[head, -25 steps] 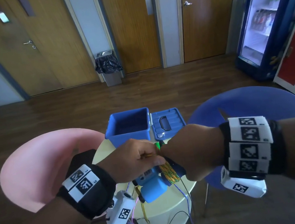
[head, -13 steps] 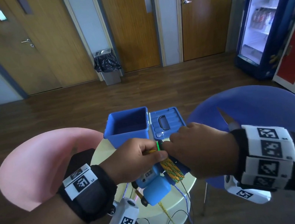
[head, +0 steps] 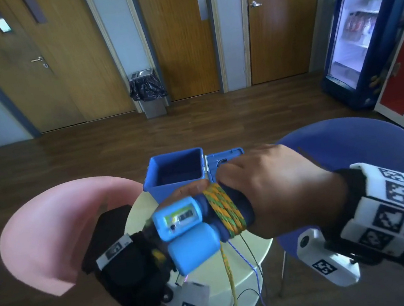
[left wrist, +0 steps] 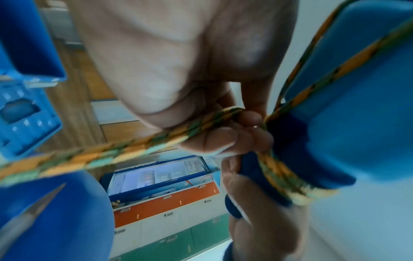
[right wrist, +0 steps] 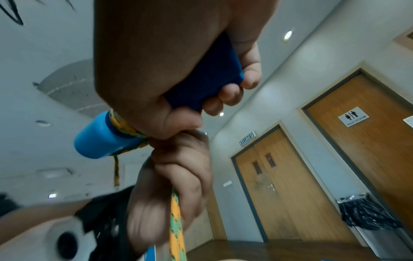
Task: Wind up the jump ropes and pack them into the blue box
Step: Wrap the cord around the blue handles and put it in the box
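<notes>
Two light-blue jump rope handles [head: 182,233] lie side by side, one with a small counter window, held above a round cream table [head: 241,264]. An orange-green rope [head: 225,210] is wound several turns around their dark-blue grips. My right hand [head: 268,187] grips those grips [right wrist: 208,74] from above. My left hand [head: 192,189] is mostly hidden behind the handles; it pinches the rope [left wrist: 134,146] between thumb and fingers [left wrist: 223,136]. Loose rope [head: 229,276] hangs below. The open blue box [head: 176,173] stands just beyond, its lid [head: 223,161] folded to the right.
Thin purple and black cords [head: 251,264] trail off the table's near edge. A pink chair [head: 56,230] stands on the left, a blue chair [head: 354,143] on the right. Farther off are a bin [head: 149,94], doors and a drinks fridge [head: 365,18].
Both hands lifted the handles up toward the camera. The left hand swung behind the handles with the rope, and the right hand shifted over the grips. The counter window now faces up.
</notes>
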{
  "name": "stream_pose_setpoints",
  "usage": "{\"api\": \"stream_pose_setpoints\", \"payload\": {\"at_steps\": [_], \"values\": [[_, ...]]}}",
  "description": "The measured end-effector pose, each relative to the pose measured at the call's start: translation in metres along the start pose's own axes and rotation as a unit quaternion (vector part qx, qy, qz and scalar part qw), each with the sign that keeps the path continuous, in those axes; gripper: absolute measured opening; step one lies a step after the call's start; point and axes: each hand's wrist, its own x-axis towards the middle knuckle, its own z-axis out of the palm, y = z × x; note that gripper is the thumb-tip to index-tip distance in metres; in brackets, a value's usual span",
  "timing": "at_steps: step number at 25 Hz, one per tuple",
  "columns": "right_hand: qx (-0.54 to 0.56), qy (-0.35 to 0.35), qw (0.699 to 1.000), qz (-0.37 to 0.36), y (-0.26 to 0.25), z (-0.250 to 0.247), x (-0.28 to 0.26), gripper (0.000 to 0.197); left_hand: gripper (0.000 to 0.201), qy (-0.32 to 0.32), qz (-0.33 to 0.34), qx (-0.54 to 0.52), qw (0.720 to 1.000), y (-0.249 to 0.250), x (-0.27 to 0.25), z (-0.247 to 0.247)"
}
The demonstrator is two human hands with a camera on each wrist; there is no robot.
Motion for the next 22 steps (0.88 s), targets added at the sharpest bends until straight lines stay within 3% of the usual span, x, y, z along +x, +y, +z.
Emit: {"api": "stream_pose_setpoints", "payload": {"at_steps": [3,6,8,9,12,14,16,18,22], "values": [[0.017,0.037,0.998,0.047,-0.008,-0.005,0.008,0.033,0.032,0.085,0.046,-0.094,0.991,-0.017,-0.002,0.015],[0.019,0.034,0.995,0.097,-0.017,0.001,0.015,0.044,0.009,0.187,0.081,-0.119,0.972,-0.029,-0.002,0.032],[0.020,0.036,0.990,0.132,-0.020,0.006,0.019,0.042,0.036,0.191,0.145,-0.125,0.963,-0.024,-0.008,0.041],[0.023,0.029,0.988,0.153,-0.022,0.007,0.021,0.040,0.041,0.174,0.162,-0.126,0.963,-0.021,-0.011,0.045],[0.036,0.008,0.979,0.199,-0.025,0.011,0.022,0.034,0.027,0.122,0.212,-0.074,0.967,-0.017,-0.018,0.041],[0.032,0.004,0.977,0.211,-0.028,0.013,0.022,0.033,0.022,0.174,0.242,0.043,0.953,-0.021,-0.019,0.035],[0.030,-0.002,0.974,0.226,-0.028,0.016,0.021,0.033,0.026,0.242,0.225,0.205,0.921,-0.026,-0.020,0.034],[0.033,-0.007,0.971,0.238,-0.026,0.021,0.022,0.034,0.036,0.273,0.205,0.288,0.895,-0.025,-0.023,0.039],[0.014,-0.014,0.962,0.272,-0.013,0.039,0.024,0.033,0.037,0.225,0.215,0.235,0.921,-0.027,-0.022,0.044]]}}
